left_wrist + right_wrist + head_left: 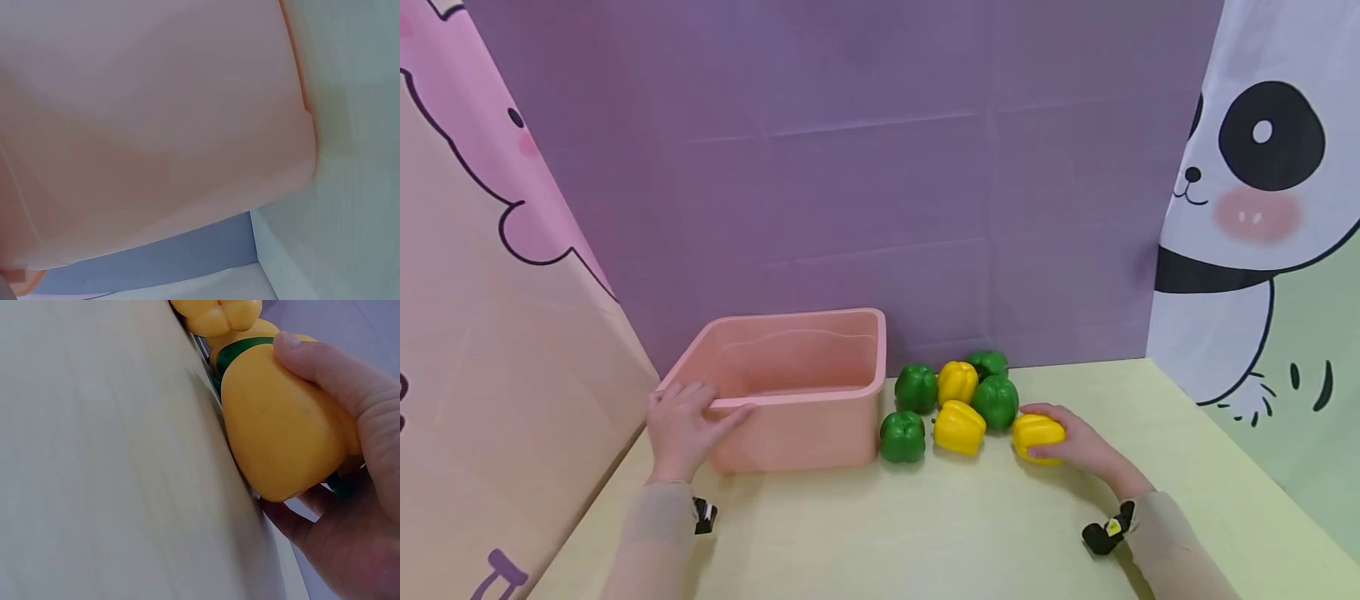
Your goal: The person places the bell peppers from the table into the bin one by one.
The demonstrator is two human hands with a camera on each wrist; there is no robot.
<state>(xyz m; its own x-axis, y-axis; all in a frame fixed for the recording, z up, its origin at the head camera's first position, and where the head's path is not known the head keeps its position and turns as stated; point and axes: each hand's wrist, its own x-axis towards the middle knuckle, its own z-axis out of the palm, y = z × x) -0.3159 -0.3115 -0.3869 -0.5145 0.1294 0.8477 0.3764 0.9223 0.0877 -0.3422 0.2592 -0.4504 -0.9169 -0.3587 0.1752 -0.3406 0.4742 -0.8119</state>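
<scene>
At the left, a pink plastic bin (797, 437) stands on the table. My left hand (681, 425) grips its near left rim, fingers over the edge and thumb along the outer front. The left wrist view shows mostly the bin's outer wall (175, 137). My right hand (1078, 442) holds a yellow bell pepper (1036, 435) at the right end of a group of peppers. Thumb and fingers lie on opposite sides of that pepper (281, 425) in the right wrist view, and it sits at the tabletop; whether it touches is unclear.
Between bin and right hand lie two more yellow peppers (958, 427) and several green peppers (902, 436), close together. A purple cloth backdrop (850, 183) rises behind the table (887, 533). Printed panels flank both sides, with a panda (1247, 208) on the right one.
</scene>
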